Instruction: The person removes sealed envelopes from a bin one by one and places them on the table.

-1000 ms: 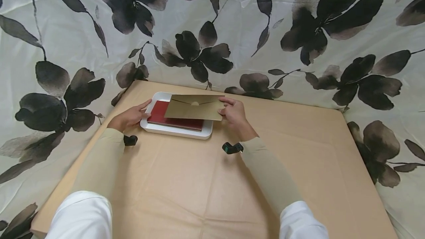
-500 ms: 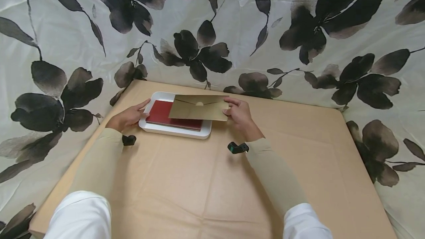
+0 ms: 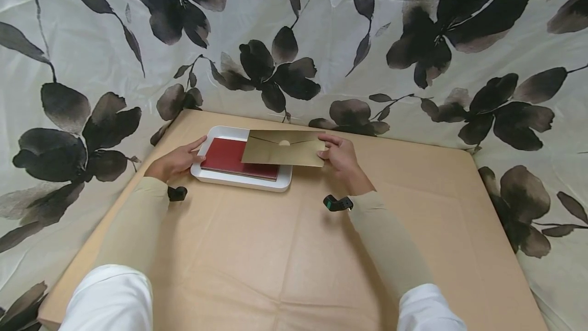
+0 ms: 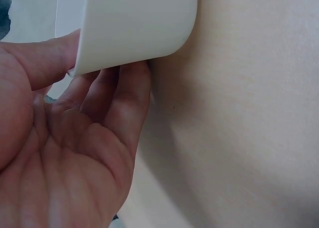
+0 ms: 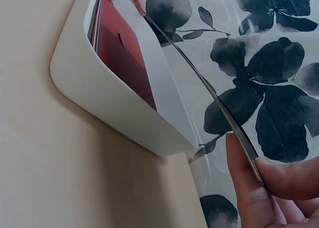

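Observation:
A white tray point(image 3: 243, 183) stands toward the back left of the table, with a red envelope point(image 3: 225, 153) lying in it. In the right wrist view, several layered edges show under the red envelope point(image 5: 122, 53). My left hand point(image 3: 174, 160) grips the tray's left end. Its thumb is over the rim and the fingers point(image 4: 127, 98) curl against the outside wall in the left wrist view. My right hand point(image 3: 342, 160) pinches a gold envelope point(image 3: 280, 152) by its right edge, thumb on one face and fingers on the other. The envelope hangs above the tray, reaching past its right end.
A tan cover point(image 3: 275, 249) spreads over the table in front of the tray. Behind and at both sides hangs a white cloth point(image 3: 349, 80) with dark flowers. Each wrist wears a small black camera, one being the right wrist camera point(image 3: 337, 203).
My right hand has drawn the gold envelope to the right, baring more of the red envelope. My left hand keeps its grip on the tray, which has hardly moved.

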A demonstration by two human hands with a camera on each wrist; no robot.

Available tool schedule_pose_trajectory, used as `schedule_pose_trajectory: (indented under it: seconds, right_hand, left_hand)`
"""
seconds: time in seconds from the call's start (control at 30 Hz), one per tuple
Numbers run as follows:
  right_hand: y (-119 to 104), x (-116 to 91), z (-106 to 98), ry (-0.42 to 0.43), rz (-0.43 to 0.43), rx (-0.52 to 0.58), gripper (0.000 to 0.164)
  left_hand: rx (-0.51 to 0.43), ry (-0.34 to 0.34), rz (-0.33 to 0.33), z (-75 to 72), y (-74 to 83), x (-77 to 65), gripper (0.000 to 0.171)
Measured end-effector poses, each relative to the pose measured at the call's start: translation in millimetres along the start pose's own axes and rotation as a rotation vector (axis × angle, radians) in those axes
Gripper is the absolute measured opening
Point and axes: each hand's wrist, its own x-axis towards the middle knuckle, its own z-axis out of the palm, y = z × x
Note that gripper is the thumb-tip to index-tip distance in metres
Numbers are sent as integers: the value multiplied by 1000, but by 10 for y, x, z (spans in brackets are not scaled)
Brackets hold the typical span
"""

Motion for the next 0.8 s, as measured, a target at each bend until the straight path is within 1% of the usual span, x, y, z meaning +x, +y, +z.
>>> schedule_pose_trajectory:
  seconds: [0.2,0.43,0.63,0.8]
  right_hand:
    - [14,-4,-115,11,1,-20,54]
    - [28,-30,-205,5,1,5,55]
    - [44,-22,-290,16,-3,-8,54]
    - [69,-1,-376,22,12,-13,54]
  left_hand:
    - [4,1,6,-4,-14,23,80]
    - [-26,-12,6,1,-18,21,81]
    - [-19,-12,11,-5,-18,14,81]
    - [-21,-13,6,5,-20,20,82]
